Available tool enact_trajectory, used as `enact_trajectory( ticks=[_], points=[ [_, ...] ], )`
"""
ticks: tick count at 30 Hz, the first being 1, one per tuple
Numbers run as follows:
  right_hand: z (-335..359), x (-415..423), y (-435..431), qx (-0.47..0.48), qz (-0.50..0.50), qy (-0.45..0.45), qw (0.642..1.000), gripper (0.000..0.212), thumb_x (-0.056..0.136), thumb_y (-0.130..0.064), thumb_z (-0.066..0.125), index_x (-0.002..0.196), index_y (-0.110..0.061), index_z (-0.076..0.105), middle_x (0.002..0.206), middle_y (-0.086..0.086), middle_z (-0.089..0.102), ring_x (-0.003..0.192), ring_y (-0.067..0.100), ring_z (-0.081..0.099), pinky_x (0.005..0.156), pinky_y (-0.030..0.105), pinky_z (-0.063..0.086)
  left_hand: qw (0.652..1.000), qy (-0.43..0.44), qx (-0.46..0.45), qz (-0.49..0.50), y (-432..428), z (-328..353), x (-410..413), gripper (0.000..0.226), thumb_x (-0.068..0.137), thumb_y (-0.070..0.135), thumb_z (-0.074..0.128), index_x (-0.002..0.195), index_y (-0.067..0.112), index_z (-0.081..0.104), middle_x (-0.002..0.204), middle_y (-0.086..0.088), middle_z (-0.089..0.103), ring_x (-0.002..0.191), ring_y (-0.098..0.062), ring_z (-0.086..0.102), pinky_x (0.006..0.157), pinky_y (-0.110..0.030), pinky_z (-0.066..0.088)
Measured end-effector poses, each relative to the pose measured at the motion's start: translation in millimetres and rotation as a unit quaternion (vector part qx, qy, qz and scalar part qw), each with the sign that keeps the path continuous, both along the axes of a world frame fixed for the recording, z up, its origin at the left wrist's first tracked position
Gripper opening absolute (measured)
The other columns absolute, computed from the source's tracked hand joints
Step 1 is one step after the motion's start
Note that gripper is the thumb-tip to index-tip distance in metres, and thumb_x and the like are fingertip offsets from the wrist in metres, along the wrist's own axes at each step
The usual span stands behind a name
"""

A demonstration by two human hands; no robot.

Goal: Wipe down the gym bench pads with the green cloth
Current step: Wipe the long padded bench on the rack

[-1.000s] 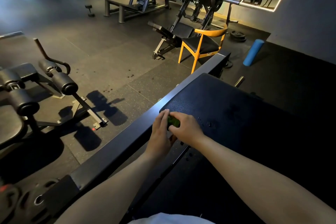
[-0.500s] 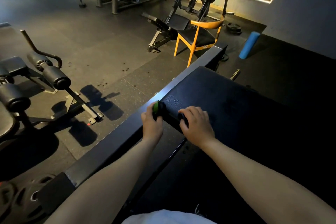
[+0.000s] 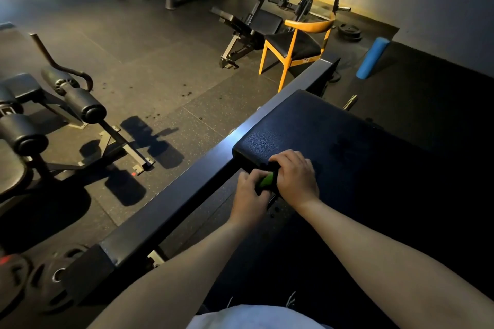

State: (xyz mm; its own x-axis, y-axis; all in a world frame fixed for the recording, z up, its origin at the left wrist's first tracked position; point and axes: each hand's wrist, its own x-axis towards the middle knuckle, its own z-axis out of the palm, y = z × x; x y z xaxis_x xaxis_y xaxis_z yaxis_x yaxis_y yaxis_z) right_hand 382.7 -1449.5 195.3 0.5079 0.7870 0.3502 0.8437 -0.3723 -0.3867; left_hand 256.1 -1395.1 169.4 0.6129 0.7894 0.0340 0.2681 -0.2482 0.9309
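While left hand [image 3: 248,193] and right hand [image 3: 295,181] grip the green cloth [image 3: 266,181] between them, flatten it, then wipe the pad [image 3: 307,128] ahead.

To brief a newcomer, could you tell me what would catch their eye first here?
The green cloth is a bright spot held between the left hand and right hand at the near edge of the bench pad. Beyond stands an orange chair, with a blue foam roller to its right.
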Motion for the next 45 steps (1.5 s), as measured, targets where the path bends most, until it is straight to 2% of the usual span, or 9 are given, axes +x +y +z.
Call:
enact_trajectory(
  ticks=[5, 8, 15, 22, 26, 32, 35, 40, 45],
  points=[
    [2.5, 0.0, -3.3, 0.002, -0.003, -0.003, 1.000, 0.032, 0.082, -0.014, 0.042, 0.097, -0.022, 0.070, 0.096, -0.005, 0.063, 0.091, 0.022, 0.057, 0.075, 0.036, 0.039, 0.998, -0.024, 0.013, 0.058, 10.7, -2.0, -5.5, 0.045, 0.079, -0.006, 0.064, 0.112, 0.024, 0.065, 0.102, -0.005, 0.048, 0.092, 0.001, 0.050, 0.085, -0.005, 0.036],
    [4.6, -0.2, -5.7, -0.001, 0.003, -0.008, 1.000, 0.030, 0.082, -0.009, 0.045, 0.096, -0.021, 0.070, 0.095, -0.004, 0.064, 0.089, 0.022, 0.057, 0.073, 0.033, 0.037, 0.979, -0.042, -0.052, 0.195, 30.5, 2.2, -5.7, 0.039, 0.087, 0.000, 0.062, 0.121, 0.021, 0.063, 0.107, -0.007, 0.046, 0.095, -0.019, 0.053, 0.094, -0.026, 0.042],
    [13.5, 5.2, -12.9, -0.033, 0.027, 0.019, 0.999, 0.028, 0.088, -0.007, 0.054, 0.103, -0.024, 0.071, 0.101, -0.008, 0.064, 0.095, 0.016, 0.057, 0.069, 0.028, 0.041, 0.975, -0.033, -0.124, 0.184, 33.0, 11.3, 13.1, 0.035, 0.089, 0.011, 0.061, 0.113, 0.035, 0.051, 0.118, -0.010, 0.051, 0.100, -0.023, 0.055, 0.098, -0.047, 0.049],
    [12.1, 27.9, -35.3, -0.045, 0.098, 0.024, 0.994, 0.017, 0.096, -0.015, 0.054, 0.105, -0.016, 0.069, 0.104, -0.002, 0.061, 0.101, 0.017, 0.053, 0.077, 0.032, 0.048, 0.975, -0.019, -0.091, 0.204, 2.5, 14.2, 27.5, 0.024, 0.091, 0.010, 0.061, 0.111, 0.021, 0.055, 0.117, -0.011, 0.049, 0.092, -0.018, 0.052, 0.089, -0.033, 0.045],
    [5.7, 29.2, -49.8, -0.048, 0.073, -0.051, 0.995, 0.014, 0.095, -0.024, 0.054, 0.102, -0.025, 0.067, 0.104, -0.006, 0.063, 0.102, 0.019, 0.053, 0.086, 0.038, 0.033, 0.976, -0.001, -0.091, 0.200, -26.7, 15.7, 31.9, 0.018, 0.092, 0.010, 0.061, 0.107, 0.019, 0.057, 0.112, -0.009, 0.048, 0.084, -0.006, 0.050, 0.082, -0.025, 0.039],
    [9.1, 34.5, -68.3, -0.050, 0.091, -0.028, 0.994, 0.019, 0.095, -0.015, 0.054, 0.111, -0.017, 0.065, 0.109, 0.000, 0.065, 0.103, 0.023, 0.057, 0.081, 0.036, 0.036, 0.982, -0.020, -0.070, 0.174, -76.3, 12.5, 39.8, 0.025, 0.086, 0.010, 0.066, 0.088, 0.033, 0.056, 0.104, -0.007, 0.053, 0.085, -0.006, 0.052, 0.079, -0.022, 0.042],
    [9.9, 35.5, -75.7, -0.039, 0.095, -0.016, 0.995, 0.019, 0.093, -0.010, 0.053, 0.108, -0.014, 0.064, 0.107, 0.002, 0.065, 0.100, 0.025, 0.056, 0.077, 0.033, 0.032, 0.983, -0.020, -0.069, 0.167, -92.3, 4.2, 41.4, 0.018, 0.078, 0.027, 0.065, 0.086, 0.042, 0.057, 0.099, -0.007, 0.060, 0.085, -0.016, 0.059, 0.079, -0.032, 0.050],
    [7.6, 36.4, -78.1, -0.027, 0.100, 0.003, 0.995, 0.018, 0.088, -0.006, 0.054, 0.099, -0.014, 0.066, 0.100, 0.001, 0.064, 0.095, 0.026, 0.056, 0.077, 0.035, 0.036, 0.979, -0.022, -0.060, 0.192, -90.2, 7.1, 35.3, 0.030, 0.081, 0.017, 0.065, 0.099, 0.040, 0.061, 0.105, -0.007, 0.060, 0.092, -0.018, 0.060, 0.088, -0.041, 0.053],
    [9.1, 36.4, -78.7, -0.033, 0.103, 0.020, 0.994, 0.023, 0.087, -0.005, 0.053, 0.103, -0.015, 0.067, 0.104, 0.001, 0.064, 0.098, 0.024, 0.056, 0.081, 0.035, 0.038, 0.955, -0.023, -0.095, 0.281, -56.2, 13.8, 35.2, 0.035, 0.084, 0.023, 0.057, 0.116, 0.037, 0.054, 0.114, -0.010, 0.058, 0.095, -0.025, 0.062, 0.092, -0.051, 0.054]
  ],
)
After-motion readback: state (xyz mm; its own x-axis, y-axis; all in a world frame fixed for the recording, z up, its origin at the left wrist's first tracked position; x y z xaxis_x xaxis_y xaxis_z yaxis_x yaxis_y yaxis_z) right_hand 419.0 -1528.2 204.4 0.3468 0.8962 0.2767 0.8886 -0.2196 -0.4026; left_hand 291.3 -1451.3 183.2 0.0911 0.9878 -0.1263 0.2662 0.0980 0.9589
